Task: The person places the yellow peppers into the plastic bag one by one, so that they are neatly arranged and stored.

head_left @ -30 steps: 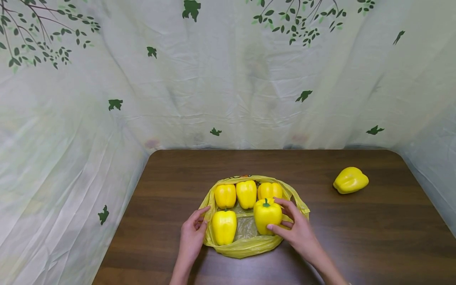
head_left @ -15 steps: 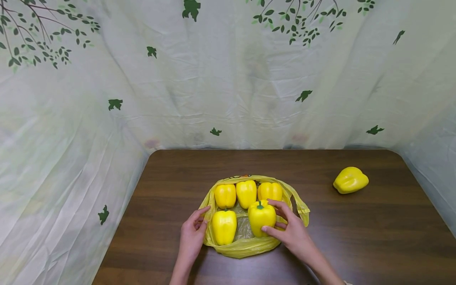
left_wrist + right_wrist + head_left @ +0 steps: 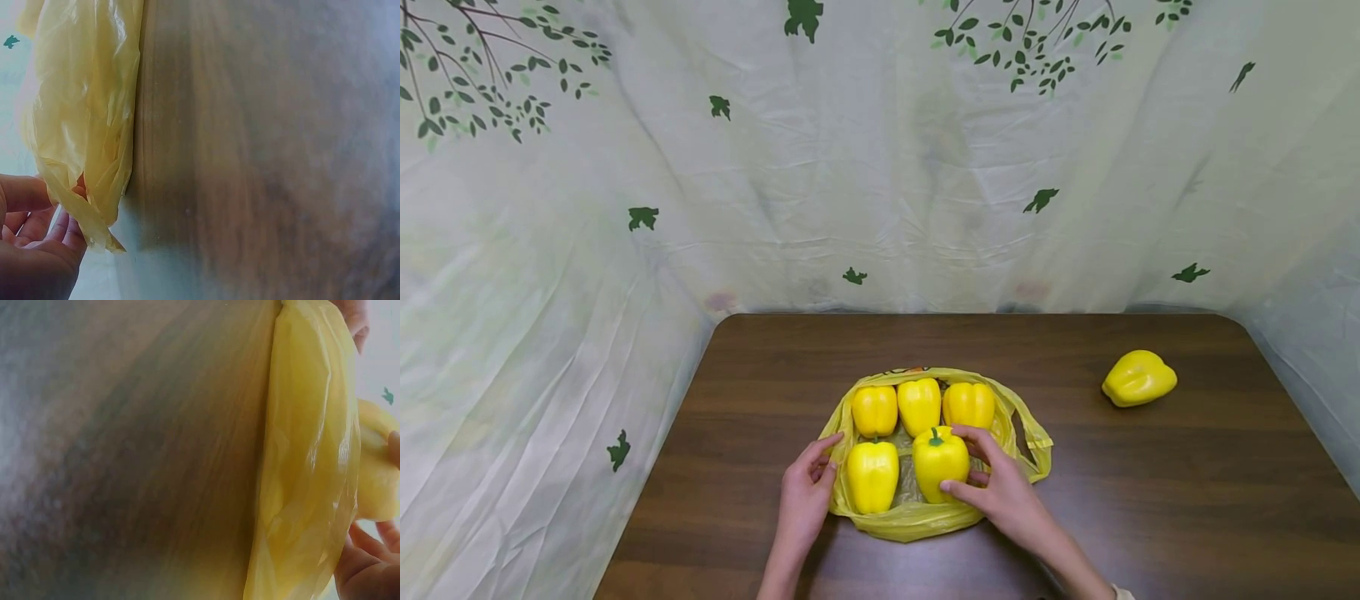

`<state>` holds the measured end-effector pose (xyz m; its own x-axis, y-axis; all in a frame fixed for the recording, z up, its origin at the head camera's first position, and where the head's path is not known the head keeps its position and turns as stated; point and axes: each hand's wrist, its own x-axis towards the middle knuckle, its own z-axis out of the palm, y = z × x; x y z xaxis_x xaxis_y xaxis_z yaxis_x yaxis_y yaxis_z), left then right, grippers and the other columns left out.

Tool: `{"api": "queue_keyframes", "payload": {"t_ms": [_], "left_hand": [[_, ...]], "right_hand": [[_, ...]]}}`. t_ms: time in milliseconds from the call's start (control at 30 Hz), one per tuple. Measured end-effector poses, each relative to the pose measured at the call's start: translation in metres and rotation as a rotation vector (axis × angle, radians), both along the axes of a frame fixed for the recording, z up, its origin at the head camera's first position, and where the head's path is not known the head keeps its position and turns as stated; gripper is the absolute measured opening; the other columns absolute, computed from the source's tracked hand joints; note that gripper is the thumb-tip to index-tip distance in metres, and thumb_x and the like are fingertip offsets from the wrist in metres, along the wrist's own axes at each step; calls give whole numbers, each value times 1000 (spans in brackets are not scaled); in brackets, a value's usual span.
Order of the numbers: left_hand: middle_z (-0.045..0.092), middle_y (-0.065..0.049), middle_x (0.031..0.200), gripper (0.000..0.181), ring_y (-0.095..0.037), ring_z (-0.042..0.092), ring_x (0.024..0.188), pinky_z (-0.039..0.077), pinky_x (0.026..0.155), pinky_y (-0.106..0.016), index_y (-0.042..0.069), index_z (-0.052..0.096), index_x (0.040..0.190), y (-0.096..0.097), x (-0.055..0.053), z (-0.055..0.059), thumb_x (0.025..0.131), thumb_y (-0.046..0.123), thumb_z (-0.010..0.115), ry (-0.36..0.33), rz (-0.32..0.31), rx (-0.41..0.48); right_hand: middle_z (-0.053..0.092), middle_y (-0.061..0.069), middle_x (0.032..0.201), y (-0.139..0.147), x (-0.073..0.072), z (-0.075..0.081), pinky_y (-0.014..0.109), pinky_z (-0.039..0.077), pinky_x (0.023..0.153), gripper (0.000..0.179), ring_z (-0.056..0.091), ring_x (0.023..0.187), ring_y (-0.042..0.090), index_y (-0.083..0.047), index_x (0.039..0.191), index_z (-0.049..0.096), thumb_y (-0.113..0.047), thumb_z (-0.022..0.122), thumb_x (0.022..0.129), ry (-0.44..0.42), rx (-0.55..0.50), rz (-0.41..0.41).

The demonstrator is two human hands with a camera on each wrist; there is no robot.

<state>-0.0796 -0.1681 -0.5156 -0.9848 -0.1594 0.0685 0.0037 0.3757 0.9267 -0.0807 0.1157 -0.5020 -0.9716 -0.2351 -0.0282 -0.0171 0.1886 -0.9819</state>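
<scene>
A yellow plastic bag (image 3: 917, 527) lies with its mouth spread wide. Along its far side stand three yellow bell peppers: a left one (image 3: 874, 412), a middle one (image 3: 919, 407) and a right one (image 3: 967, 405). Another bell pepper (image 3: 872, 477) sits at the near left inside. My right hand (image 3: 1000, 483) grips one more bell pepper (image 3: 940, 467), green stem up, over the near right of the bag. At the bag's left rim, my left hand (image 3: 805, 492) holds the plastic between finger and thumb; the left wrist view shows its fingers (image 3: 25, 194) at a fold of the bag.
A single yellow bell pepper (image 3: 1139, 378) lies on its side at the far right of the brown wooden table (image 3: 760, 350). A pale curtain (image 3: 880, 167) printed with green leaves hangs behind the table and along its sides.
My right hand has moved left and slightly nearer with its bell pepper, toward the near-left pepper. A loop of the bag's right rim stands more open. The left hand keeps its place.
</scene>
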Motion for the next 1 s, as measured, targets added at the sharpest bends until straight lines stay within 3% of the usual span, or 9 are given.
{"api": "queue_keyframes", "payload": {"t_ms": [267, 467, 1000], "left_hand": [[67, -9, 111, 43, -24, 59, 84, 49, 72, -24, 10, 70, 122, 2, 0, 4, 88, -14, 57, -10, 0, -1], [67, -8, 113, 42, -23, 59, 84, 50, 70, -25, 12, 70, 121, 0, 0, -1, 89, -12, 59, 9, -4, -12], [67, -7, 112, 44, -23, 59, 85, 51, 73, -25, 13, 70, 121, 0, -1, -3, 89, -13, 57, -23, 5, -19]], "right_hand": [[52, 7, 136, -5, -1, -5, 32, 53, 84, 66, 53, 120, 31, -19, 133, 52, -17, 85, 76, -6, 26, 17], [52, 8, 136, -8, -1, -8, 30, 54, 83, 66, 54, 119, 30, -21, 134, 51, -23, 85, 77, -23, 66, 35], [58, 13, 128, -18, -4, -8, 31, 55, 80, 63, 60, 111, 28, -18, 132, 51, -35, 82, 79, -14, 156, 43]]}}
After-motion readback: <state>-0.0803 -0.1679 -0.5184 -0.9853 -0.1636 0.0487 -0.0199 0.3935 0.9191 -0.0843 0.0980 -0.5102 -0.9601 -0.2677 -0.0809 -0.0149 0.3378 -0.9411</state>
